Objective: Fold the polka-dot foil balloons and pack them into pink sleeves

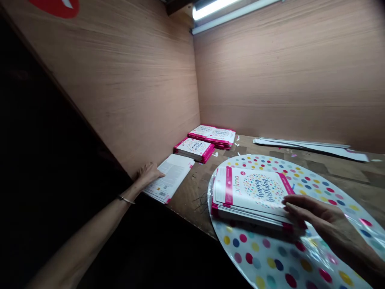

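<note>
My left hand (150, 175) reaches to a low pile of white printed cards (173, 176), text and barcode side up, beside the wooden side wall. Its thumb lies over the pile's left edge; the other fingers are curled and partly hidden. In front of me on the right, a stack of pink and white "happy birthday" packaging cards (252, 188) rests on a round polka-dot board (258, 249) covered in clear plastic. My right hand (319, 216) pinches the top card at the stack's right edge with thumb and fingertips.
More pink-edged card stacks (195, 147) stand along the side wall towards the back corner. Long white strips (309, 147) lie by the back panel (285, 80). Paper scraps dot the wooden table (192, 204), whose front edge drops into darkness. A lit tube lamp (215, 9) hangs above.
</note>
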Action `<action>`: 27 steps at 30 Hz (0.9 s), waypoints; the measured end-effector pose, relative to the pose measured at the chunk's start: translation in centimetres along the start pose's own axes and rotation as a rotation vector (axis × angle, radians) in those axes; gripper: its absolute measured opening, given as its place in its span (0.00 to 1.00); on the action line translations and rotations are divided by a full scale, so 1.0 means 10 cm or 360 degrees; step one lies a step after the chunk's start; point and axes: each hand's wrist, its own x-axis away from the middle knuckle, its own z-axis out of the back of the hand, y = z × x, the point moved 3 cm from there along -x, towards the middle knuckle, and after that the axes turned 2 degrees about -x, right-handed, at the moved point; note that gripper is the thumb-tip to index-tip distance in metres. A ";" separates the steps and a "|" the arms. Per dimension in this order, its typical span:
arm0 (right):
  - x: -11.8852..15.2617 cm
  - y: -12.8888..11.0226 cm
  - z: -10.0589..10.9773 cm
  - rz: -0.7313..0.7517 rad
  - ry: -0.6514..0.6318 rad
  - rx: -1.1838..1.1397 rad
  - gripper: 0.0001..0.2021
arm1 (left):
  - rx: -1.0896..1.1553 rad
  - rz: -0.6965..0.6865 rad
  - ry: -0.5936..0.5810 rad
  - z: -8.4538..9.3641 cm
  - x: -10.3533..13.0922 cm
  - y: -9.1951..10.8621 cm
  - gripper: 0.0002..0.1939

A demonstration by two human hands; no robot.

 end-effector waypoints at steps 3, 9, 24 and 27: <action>-0.01 0.15 0.32 0.0077 0.0253 0.0114 0.21 | -0.0186 -0.0235 0.0092 -0.15 0.26 0.30 0.25; -0.16 0.54 0.60 -0.0314 0.0208 -0.0126 0.25 | -0.0602 -0.1188 0.0094 -0.80 0.58 0.50 0.19; -0.32 0.44 0.23 -0.0416 -0.0149 -0.0270 0.14 | 0.1059 -0.1159 -0.0130 -0.82 1.31 1.42 0.23; -0.39 0.44 0.27 -0.0331 -0.0111 -0.0005 0.17 | 0.1092 -0.1118 -0.0106 -0.96 1.30 1.45 0.24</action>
